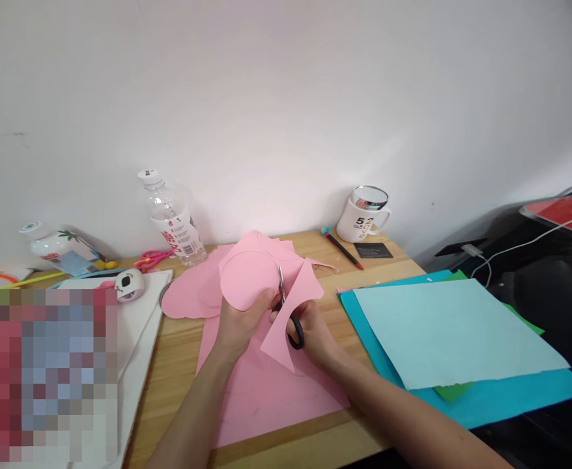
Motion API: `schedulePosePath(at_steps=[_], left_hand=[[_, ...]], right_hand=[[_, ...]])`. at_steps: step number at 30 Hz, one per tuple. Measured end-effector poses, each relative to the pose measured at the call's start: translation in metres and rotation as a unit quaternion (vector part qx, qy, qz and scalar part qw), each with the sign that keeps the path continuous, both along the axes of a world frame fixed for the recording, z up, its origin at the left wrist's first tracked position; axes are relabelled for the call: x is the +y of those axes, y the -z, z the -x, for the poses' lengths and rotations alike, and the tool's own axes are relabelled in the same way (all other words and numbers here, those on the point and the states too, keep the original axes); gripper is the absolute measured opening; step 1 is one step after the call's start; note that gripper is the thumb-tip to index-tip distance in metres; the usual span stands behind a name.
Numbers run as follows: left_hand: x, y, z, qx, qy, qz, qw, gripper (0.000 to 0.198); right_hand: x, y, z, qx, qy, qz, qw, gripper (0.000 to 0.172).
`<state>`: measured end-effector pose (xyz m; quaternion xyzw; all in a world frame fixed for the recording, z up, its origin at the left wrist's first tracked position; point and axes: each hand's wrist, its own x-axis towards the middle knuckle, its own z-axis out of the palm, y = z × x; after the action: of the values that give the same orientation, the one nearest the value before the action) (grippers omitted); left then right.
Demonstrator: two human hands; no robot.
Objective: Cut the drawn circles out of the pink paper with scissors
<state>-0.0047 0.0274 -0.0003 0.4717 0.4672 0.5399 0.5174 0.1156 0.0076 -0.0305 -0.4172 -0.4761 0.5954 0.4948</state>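
Note:
My left hand is closed on a pink paper piece with a rounded edge, held up over the wooden table. My right hand grips black-handled scissors whose blades point up into the pink paper beside the rounded part. A pointed flap of the pink paper hangs over my right hand and hides part of the handles. A larger pink sheet lies flat under both hands.
A clear plastic bottle and a white mug stand by the wall. A red-tipped pen, pink scissors and a small punch lie nearby. Light blue, teal and green sheets are stacked right.

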Motion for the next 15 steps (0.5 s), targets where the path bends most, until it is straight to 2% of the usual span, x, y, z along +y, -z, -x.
schedulePosePath(at_steps=[3, 7, 12, 15], left_hand=[[0.0007, 0.0022, 0.0008, 0.001, -0.004, -0.003, 1.0, 0.017], [0.0016, 0.0035, 0.0009, 0.006, -0.047, -0.013, 0.999, 0.035], [0.0011, -0.0033, 0.0001, 0.031, -0.068, 0.011, 0.997, 0.021], [0.0009, -0.0054, -0.0009, 0.04, -0.036, 0.003, 0.999, 0.021]], right_hand=[[0.0003, 0.0014, -0.0008, -0.01, 0.002, 0.001, 1.0, 0.024], [0.0004, -0.0029, -0.001, -0.031, 0.015, 0.004, 0.999, 0.017], [0.0005, -0.0041, 0.0, -0.019, 0.02, 0.015, 1.0, 0.008], [0.0001, -0.0062, 0.0014, -0.023, 0.028, 0.021, 0.999, 0.012]])
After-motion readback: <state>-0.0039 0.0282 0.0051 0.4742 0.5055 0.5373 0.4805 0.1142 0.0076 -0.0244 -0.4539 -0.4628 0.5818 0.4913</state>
